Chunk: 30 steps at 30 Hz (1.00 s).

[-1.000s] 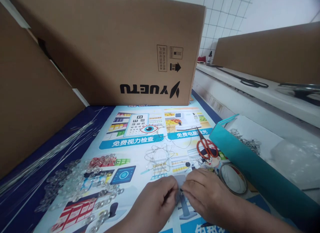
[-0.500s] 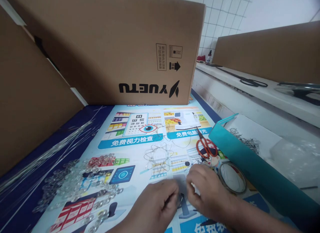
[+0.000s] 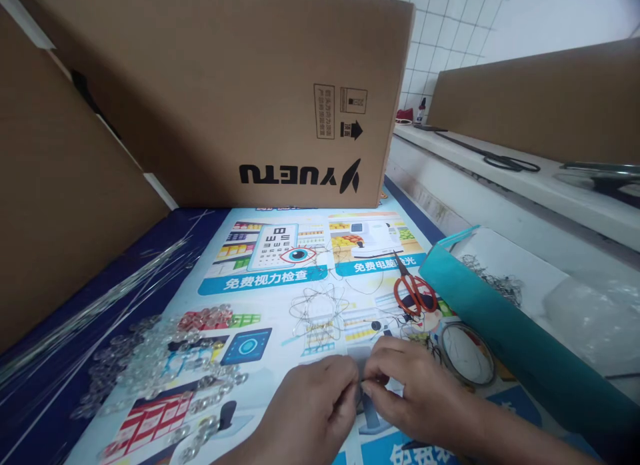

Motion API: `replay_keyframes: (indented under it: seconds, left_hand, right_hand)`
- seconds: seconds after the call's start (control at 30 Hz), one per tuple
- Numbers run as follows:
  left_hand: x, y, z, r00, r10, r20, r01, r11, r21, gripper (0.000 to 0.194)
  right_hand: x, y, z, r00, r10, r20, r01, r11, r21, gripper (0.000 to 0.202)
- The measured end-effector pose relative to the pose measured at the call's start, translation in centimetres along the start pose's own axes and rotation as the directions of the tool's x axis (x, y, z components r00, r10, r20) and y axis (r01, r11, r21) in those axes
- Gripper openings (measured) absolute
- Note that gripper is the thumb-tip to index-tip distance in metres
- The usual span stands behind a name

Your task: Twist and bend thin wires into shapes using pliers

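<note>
My left hand [image 3: 310, 412] and my right hand [image 3: 410, 395] meet fingertip to fingertip low in the view, over a printed poster [image 3: 280, 278]. Both pinch a thin wire piece [image 3: 361, 384] between thumb and forefinger; most of it is hidden by the fingers. A finished wire flower shape [image 3: 319, 313] lies on the poster just beyond the hands. A heap of clear glass beads [image 3: 155, 358] spreads to the left of my left hand.
Red-handled scissors [image 3: 413, 288] lie right of the wire flower, with a tape roll [image 3: 467, 355] below them. A teal tray [image 3: 500, 332] holds wire bits. Thin clear rods [image 3: 90, 312] lie at left. Cardboard boxes [image 3: 240, 92] wall the back and left.
My right hand shifted slightly and drew back in against the left fingertips; the pinch on the wire piece stays. The view moved only a little.
</note>
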<state>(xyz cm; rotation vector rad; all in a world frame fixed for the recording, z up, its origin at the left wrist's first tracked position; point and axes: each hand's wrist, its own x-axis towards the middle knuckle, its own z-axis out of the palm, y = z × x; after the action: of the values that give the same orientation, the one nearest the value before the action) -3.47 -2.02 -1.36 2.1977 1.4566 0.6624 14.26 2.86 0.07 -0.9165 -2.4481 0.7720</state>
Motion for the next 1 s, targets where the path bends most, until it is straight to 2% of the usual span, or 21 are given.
replay_keyframes:
  seconds: [0.23, 0.37, 0.47, 0.6, 0.7, 0.8, 0.87, 1.0]
  left_hand:
    - [-0.2, 0.0, 0.1, 0.999, 0.031, 0.009, -0.031, 0.999, 0.013, 0.014]
    - [-0.1, 0.1, -0.1, 0.999, 0.016, 0.034, -0.016, 1.000, 0.015, 0.013]
    - [0.0, 0.1, 0.0, 0.999, 0.001, 0.049, -0.001, 1.000, 0.015, 0.013]
    - [0.0, 0.0, 0.2, 0.998, -0.001, 0.055, 0.000, 1.000, 0.016, 0.013]
    - [-0.1, 0.0, 0.3, 0.998, -0.016, 0.054, 0.015, 1.000, 0.022, 0.012]
    - [-0.1, 0.1, 0.2, 0.997, -0.051, 0.063, 0.051, 0.999, 0.005, 0.012]
    - [0.0, 0.2, 0.0, 0.994, -0.084, 0.073, 0.086, 0.996, -0.023, 0.012]
    - [0.1, 0.4, -0.3, 0.988, -0.124, 0.092, 0.133, 0.986, -0.097, 0.013]
  right_hand:
    - [-0.2, 0.2, 0.3, 0.995, -0.035, 0.097, 0.035, 0.999, -0.001, 0.013]
    - [-0.3, 0.2, 0.4, 0.994, -0.064, 0.090, 0.070, 0.995, -0.067, 0.015]
    - [-0.4, 0.1, 0.7, 0.992, -0.114, 0.050, 0.121, 0.977, -0.176, 0.016]
    - [-0.7, -0.2, 1.3, 0.971, -0.239, -0.013, 0.213, 0.889, -0.405, 0.017]
    - [-1.1, -0.5, 1.6, 0.943, -0.332, -0.003, 0.275, 0.787, -0.552, 0.017]
    - [-1.2, -0.7, 1.8, 0.926, -0.377, 0.018, 0.305, 0.721, -0.622, 0.015]
    - [-1.1, -0.6, 1.8, 0.922, -0.388, 0.000, 0.308, 0.730, -0.610, 0.015]
    - [-0.7, -0.4, 1.6, 0.936, -0.337, -0.103, 0.259, 0.857, -0.446, 0.016]
